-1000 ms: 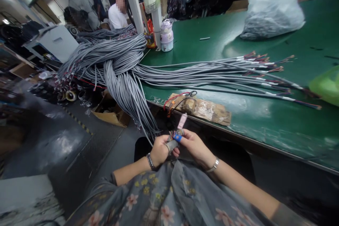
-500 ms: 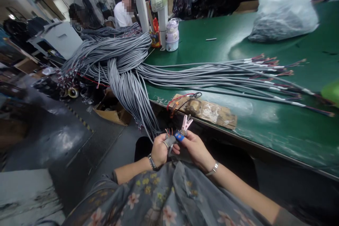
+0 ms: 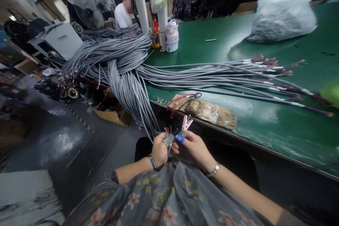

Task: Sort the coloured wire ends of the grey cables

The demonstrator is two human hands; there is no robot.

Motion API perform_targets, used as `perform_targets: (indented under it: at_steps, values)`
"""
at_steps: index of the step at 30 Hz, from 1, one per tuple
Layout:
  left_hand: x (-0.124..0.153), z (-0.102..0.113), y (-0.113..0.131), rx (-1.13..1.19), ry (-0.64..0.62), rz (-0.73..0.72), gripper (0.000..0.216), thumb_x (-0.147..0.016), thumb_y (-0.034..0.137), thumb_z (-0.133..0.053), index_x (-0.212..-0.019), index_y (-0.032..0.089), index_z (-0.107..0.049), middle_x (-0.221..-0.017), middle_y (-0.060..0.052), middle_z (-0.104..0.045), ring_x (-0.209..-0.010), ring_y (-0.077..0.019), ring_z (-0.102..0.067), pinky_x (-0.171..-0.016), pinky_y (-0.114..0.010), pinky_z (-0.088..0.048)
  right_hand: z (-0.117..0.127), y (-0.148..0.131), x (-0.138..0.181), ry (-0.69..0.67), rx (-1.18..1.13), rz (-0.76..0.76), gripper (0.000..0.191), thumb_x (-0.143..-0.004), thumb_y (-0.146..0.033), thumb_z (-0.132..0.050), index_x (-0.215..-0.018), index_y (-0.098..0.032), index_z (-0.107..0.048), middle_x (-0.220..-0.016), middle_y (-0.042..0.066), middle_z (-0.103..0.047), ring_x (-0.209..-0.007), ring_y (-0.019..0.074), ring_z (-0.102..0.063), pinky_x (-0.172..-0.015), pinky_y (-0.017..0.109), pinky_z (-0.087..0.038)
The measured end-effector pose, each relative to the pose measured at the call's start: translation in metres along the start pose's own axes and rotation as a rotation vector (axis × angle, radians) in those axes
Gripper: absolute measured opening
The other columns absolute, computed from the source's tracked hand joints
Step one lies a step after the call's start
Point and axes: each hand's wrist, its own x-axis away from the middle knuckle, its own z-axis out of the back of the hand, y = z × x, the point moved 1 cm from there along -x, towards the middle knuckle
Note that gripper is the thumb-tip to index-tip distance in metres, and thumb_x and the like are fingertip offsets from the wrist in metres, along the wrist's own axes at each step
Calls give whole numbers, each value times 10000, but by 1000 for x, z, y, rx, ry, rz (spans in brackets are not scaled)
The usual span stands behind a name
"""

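My left hand (image 3: 160, 150) is closed around the end of a grey cable (image 3: 168, 140), low in front of my body. Thin bare-looking orange and reddish wires (image 3: 167, 130) fan out above its thumb. Close beside it, my right hand (image 3: 194, 145) is pinched shut, with blue wrapping (image 3: 179, 138) on the thumb. A pink clip (image 3: 186, 123), like a clothespin, rises just beyond the right fingertips. Something small and dark lies between the two hands; what the right fingers grip is hidden.
Long grey cables (image 3: 206, 74) with stripped coloured ends lie across the green table (image 3: 267, 137). A worn wooden board (image 3: 214, 113) rests at its near edge. Farther back are stacked purple-white tubs (image 3: 172, 37) and a plastic bag (image 3: 284, 14). A cardboard box (image 3: 113, 113) stands on the floor.
My right thumb has shifted slightly, showing more of its blue wrapping, and the wires over my left hand spread a little differently. A person in the background has moved left, uncovering a fan.
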Motion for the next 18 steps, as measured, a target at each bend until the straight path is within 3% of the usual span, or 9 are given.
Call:
perform_targets:
  at_steps: [5,11,15,18]
  values:
    - [-1,1,-2,11,15,-15,465,-542,572,-723,-639,188,-479,-413,47,-526,-292,-86,-447,-347,-192,-321,3,1,1,30,97,47,442,-509,-549,-835,-581,-186,-593,-565,-6,-586,-540,129,-485,-561,288,-414]
    - [0,1,0,-16,29,-49,458,-571,567,-725,-623,179,-486,-420,30,-539,-291,-68,-422,-327,-176,-253,14,3,4,-34,176,65,448,-539,-595,-799,-623,-188,-632,-603,1,-603,-577,140,-493,-580,287,-419]
    - [1,3,4,4,-7,-52,434,-587,542,-730,-624,163,-522,-429,19,-544,-285,-57,-399,-314,-178,-223,27,4,-4,44,30,33,515,-604,-697,-700,-602,-190,-611,-540,-14,-530,-501,115,-417,-511,273,-382]
    - [2,4,8,44,-103,-12,426,-576,521,-752,-618,151,-545,-414,20,-528,-271,-54,-380,-299,-181,-214,30,-2,-17,70,-136,-80,537,-579,-716,-702,-636,-188,-620,-590,7,-568,-491,113,-430,-486,266,-382]
